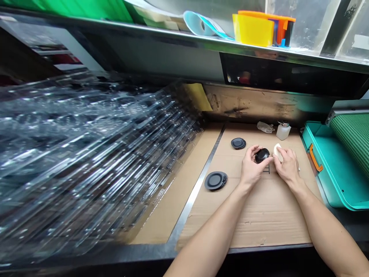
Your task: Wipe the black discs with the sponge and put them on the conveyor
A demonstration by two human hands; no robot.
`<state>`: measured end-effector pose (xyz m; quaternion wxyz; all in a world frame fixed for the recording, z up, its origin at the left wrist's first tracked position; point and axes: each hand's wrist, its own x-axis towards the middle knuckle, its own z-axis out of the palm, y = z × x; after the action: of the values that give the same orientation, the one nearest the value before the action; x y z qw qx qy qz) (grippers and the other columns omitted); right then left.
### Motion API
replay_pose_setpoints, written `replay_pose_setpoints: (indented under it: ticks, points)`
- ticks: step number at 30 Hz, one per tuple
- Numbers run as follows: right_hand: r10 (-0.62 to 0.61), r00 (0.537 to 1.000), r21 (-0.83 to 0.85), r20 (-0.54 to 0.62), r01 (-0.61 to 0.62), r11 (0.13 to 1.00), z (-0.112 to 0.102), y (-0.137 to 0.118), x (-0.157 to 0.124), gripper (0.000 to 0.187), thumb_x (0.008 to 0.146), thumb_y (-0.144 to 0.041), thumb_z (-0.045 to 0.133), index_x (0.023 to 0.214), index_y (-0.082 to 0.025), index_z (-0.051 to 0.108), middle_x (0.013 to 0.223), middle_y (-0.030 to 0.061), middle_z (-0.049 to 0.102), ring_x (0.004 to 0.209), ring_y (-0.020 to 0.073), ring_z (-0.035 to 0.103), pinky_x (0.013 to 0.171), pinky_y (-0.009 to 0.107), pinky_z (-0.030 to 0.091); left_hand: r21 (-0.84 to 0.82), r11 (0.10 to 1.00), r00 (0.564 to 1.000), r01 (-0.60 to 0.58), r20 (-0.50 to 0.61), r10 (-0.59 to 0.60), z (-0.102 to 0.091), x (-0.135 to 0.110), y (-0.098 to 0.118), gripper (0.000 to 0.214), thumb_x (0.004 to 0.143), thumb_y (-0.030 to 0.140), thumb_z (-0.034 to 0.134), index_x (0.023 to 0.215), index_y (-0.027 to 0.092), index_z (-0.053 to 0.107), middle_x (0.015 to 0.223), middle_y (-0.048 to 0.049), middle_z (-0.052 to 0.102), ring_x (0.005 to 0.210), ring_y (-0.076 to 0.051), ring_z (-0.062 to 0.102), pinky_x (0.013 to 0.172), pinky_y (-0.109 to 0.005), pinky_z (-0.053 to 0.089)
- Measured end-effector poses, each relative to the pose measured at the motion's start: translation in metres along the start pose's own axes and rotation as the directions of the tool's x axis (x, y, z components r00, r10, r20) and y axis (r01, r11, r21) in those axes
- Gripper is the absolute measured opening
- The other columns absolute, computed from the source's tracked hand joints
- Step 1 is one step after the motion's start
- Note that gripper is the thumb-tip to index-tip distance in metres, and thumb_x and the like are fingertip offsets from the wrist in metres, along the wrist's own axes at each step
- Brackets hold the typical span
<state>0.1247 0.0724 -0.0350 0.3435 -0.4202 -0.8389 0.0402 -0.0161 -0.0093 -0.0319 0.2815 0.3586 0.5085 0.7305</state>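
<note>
My left hand (251,164) grips a glossy black round part (262,155) between thumb and fingers, raised over the cardboard sheet (259,215). Close by on its right, my right hand (286,161) pinches a folded white cloth or pad (277,152). A small gap seems to lie between the cloth and the black part. Two matte black oval parts rest on the cardboard to the left: a farther one (238,143) and a nearer, larger one (215,181). Beyond my hands stands a small whitish bottle with a metal top (283,131), beside a crumpled white wipe (265,127).
Tall stacks of clear plastic trays (109,161) fill the left side. A teal bin (331,184) with an orange handle (316,158) stands at right, beside a green conveyor belt (353,134). Overhead, a shelf (173,36) carries a yellow container (253,30) and a light-blue roll (198,24).
</note>
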Motion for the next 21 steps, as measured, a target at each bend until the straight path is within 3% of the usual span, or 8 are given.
replay_pose_setpoints:
  ticks: [2, 5, 7, 9, 14, 18, 21]
  points:
    - [-0.027, 0.997, -0.016, 0.075, 0.028, 0.999, 0.002, 0.000, -0.002, 0.040, 0.095, -0.039, 0.057, 0.129, -0.022, 0.067, 0.117, 0.0114, 0.065, 0.107, 0.0283, 0.055, 0.096, 0.041, 0.045, 0.196, 0.961, 0.980, -0.197, 0.017, 0.197, 0.000, -0.007, 0.007, 0.069, 0.069, 0.031, 0.090, 0.127, 0.021, 0.054, 0.131, -0.0136, 0.065, 0.126, -0.026, 0.061, 0.110, -0.042, 0.048]
    - [-0.098, 0.974, -0.025, 0.206, 0.105, 0.994, 0.003, -0.001, -0.004, 0.039, 0.090, -0.027, 0.058, 0.127, -0.024, 0.068, 0.114, 0.0091, 0.067, 0.104, 0.0269, 0.055, 0.096, 0.039, 0.044, 0.364, 0.821, 0.893, -0.440, 0.079, 0.443, 0.002, -0.022, 0.020, 0.070, 0.076, 0.029, 0.085, 0.135, 0.023, 0.047, 0.135, -0.0139, 0.062, 0.128, -0.027, 0.061, 0.110, -0.045, 0.050]
    - [-0.121, 0.955, -0.038, 0.272, 0.136, 0.990, 0.002, -0.003, -0.004, 0.038, 0.088, -0.021, 0.056, 0.124, -0.025, 0.069, 0.111, 0.0079, 0.068, 0.101, 0.0262, 0.055, 0.095, 0.038, 0.044, 0.401, 0.735, 0.828, -0.546, 0.124, 0.548, 0.003, -0.031, 0.029, 0.074, 0.079, 0.028, 0.083, 0.140, 0.024, 0.042, 0.138, -0.0144, 0.060, 0.129, -0.027, 0.060, 0.110, -0.046, 0.051]
    - [-0.128, 0.943, -0.040, 0.309, 0.147, 0.988, 0.002, -0.003, -0.004, 0.036, 0.089, -0.021, 0.056, 0.122, -0.025, 0.070, 0.111, 0.0080, 0.068, 0.101, 0.0260, 0.055, 0.095, 0.038, 0.044, 0.417, 0.693, 0.797, -0.588, 0.153, 0.584, 0.002, -0.041, 0.037, 0.077, 0.080, 0.028, 0.082, 0.143, 0.025, 0.038, 0.138, -0.0143, 0.060, 0.130, -0.027, 0.060, 0.110, -0.046, 0.051]
    - [-0.145, 0.946, -0.009, 0.291, 0.155, 0.988, 0.005, 0.002, -0.003, 0.036, 0.094, -0.035, 0.056, 0.126, -0.024, 0.069, 0.116, 0.0089, 0.068, 0.105, 0.0274, 0.057, 0.105, 0.043, 0.040, 0.458, 0.693, 0.815, -0.556, 0.138, 0.563, -0.009, -0.062, 0.051, 0.078, 0.080, 0.027, 0.083, 0.142, 0.024, 0.036, 0.136, -0.0142, 0.060, 0.127, -0.025, 0.062, 0.109, -0.042, 0.053]
    - [-0.149, 0.963, 0.001, 0.226, 0.153, 0.988, 0.011, 0.007, -0.003, 0.036, 0.095, -0.043, 0.057, 0.121, -0.024, 0.071, 0.112, 0.0090, 0.070, 0.107, 0.0286, 0.058, 0.107, 0.045, 0.039, 0.509, 0.709, 0.856, -0.488, 0.123, 0.501, -0.021, -0.075, 0.061, 0.076, 0.077, 0.030, 0.085, 0.137, 0.022, 0.040, 0.133, -0.0143, 0.064, 0.125, -0.025, 0.064, 0.107, -0.041, 0.053]
    - [-0.156, 0.964, 0.020, 0.217, 0.155, 0.988, 0.014, 0.010, -0.002, 0.036, 0.094, -0.045, 0.059, 0.120, -0.024, 0.072, 0.111, 0.0084, 0.070, 0.108, 0.0276, 0.059, 0.109, 0.043, 0.038, 0.534, 0.738, 0.904, -0.412, 0.136, 0.406, -0.034, -0.082, 0.068, 0.054, 0.078, 0.039, 0.083, 0.121, 0.021, 0.055, 0.125, -0.0136, 0.069, 0.120, -0.026, 0.067, 0.103, -0.041, 0.055]
